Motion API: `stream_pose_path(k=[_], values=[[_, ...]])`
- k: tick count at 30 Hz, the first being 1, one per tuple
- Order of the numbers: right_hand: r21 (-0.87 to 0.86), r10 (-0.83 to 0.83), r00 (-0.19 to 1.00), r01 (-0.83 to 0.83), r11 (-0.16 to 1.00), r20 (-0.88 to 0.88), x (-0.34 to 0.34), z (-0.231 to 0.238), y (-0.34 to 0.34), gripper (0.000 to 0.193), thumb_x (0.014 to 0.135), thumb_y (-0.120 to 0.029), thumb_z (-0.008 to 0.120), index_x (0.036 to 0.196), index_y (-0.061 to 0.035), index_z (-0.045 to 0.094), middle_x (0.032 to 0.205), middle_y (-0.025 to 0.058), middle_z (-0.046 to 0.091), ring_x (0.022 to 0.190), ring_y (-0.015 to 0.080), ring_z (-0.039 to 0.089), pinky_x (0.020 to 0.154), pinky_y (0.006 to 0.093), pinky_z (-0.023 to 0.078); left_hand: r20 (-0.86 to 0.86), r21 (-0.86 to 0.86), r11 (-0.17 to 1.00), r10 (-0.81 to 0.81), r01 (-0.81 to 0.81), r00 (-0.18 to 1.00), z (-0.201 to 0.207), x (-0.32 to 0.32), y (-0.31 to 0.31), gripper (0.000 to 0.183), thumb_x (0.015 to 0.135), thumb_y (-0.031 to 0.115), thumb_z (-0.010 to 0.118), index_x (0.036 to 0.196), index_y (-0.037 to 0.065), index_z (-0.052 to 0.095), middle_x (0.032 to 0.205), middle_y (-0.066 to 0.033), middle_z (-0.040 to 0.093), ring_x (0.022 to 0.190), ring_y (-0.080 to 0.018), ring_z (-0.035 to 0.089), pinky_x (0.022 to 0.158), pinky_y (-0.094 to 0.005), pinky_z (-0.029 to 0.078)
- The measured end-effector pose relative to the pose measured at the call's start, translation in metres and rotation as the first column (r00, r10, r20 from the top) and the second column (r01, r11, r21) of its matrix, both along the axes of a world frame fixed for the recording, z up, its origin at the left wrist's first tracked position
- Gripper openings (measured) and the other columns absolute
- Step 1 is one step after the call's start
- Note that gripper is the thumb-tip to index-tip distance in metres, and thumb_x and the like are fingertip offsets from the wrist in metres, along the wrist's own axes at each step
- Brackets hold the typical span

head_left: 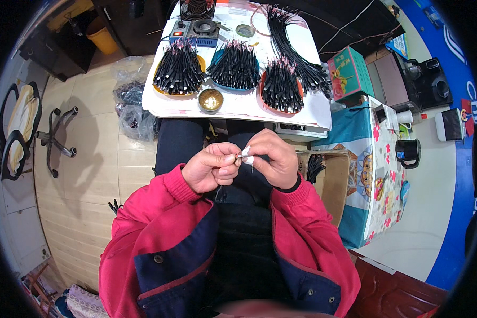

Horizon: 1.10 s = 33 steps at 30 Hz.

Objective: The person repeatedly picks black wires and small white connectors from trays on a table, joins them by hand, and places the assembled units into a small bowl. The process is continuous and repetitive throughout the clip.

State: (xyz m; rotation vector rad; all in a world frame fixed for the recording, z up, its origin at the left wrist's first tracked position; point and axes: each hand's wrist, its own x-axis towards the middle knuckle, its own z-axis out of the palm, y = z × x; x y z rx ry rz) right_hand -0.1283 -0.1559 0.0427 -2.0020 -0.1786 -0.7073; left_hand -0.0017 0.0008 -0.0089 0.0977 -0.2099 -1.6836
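Over my lap, my left hand [213, 167] is closed, with thumb and fingertips pinched on the end of a thin dark cable [218, 193] that hangs below it. My right hand [274, 158] meets it from the right, its thumb and index fingertip pressed together at the same cable end. White wrapping [248, 159] shows on those two fingertips. The fingers partly hide the small wires between them. Beyond my hands, bunches of black cables with pinkish wire ends and metal plugs fill a yellow tray [202, 63], a blue tray [233, 87] and an orange-red tray [290, 111].
The white table [228, 108] also bears a metal bowl [211, 100], a blue heating device [196, 34], a small fan [197, 8] and a long cable bundle [297, 58]. A cardboard box [335, 183] stands at my right, beside a cloth-covered table [355, 212]. Plastic bags [137, 116] lie left.
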Motion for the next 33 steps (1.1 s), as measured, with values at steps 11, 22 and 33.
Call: stream_pose_path(k=[11,22,33], values=[[0.668,0.112,0.993,-0.058,0.742,-0.039,0.001,-0.024,0.030,0.010,0.090,-0.005,0.061,0.097,0.0001,0.057,0.098,0.0055,0.056,0.085,0.0100,0.053,0.078,0.0233,0.045,0.693,-0.127,0.893,0.391,-0.432,0.606,0.020,0.002,0.005,0.012,0.091,0.002,0.062,0.101,-0.001,0.067,0.075,-0.0066,0.061,0.062,-0.0109,0.055,0.052,-0.0219,0.041],[-0.235,-0.413,0.896,0.371,0.898,-0.164,0.071,-0.079,-0.018,0.061,0.072,-0.017,0.077,0.125,0.0017,0.051,0.117,0.0182,0.055,0.109,0.0352,0.052,0.095,0.0414,0.043,0.466,-0.573,0.791,0.100,-0.213,-0.879,0.024,0.077,-0.022,0.015,0.080,-0.002,0.064,0.094,0.001,0.065,0.086,-0.0140,0.062,0.074,-0.0347,0.063,0.064,-0.0414,0.050],[-0.269,-0.450,0.867,0.390,0.880,-0.216,0.098,-0.103,-0.016,0.064,0.070,-0.017,0.078,0.122,0.0051,0.050,0.117,0.0201,0.055,0.107,0.0376,0.051,0.094,0.0437,0.042,0.397,-0.373,0.906,-0.038,-0.199,-0.917,-0.007,0.097,-0.066,0.004,0.073,0.004,0.060,0.076,0.001,0.060,0.085,-0.0128,0.055,0.072,-0.0291,0.066,0.062,-0.0384,0.053]])
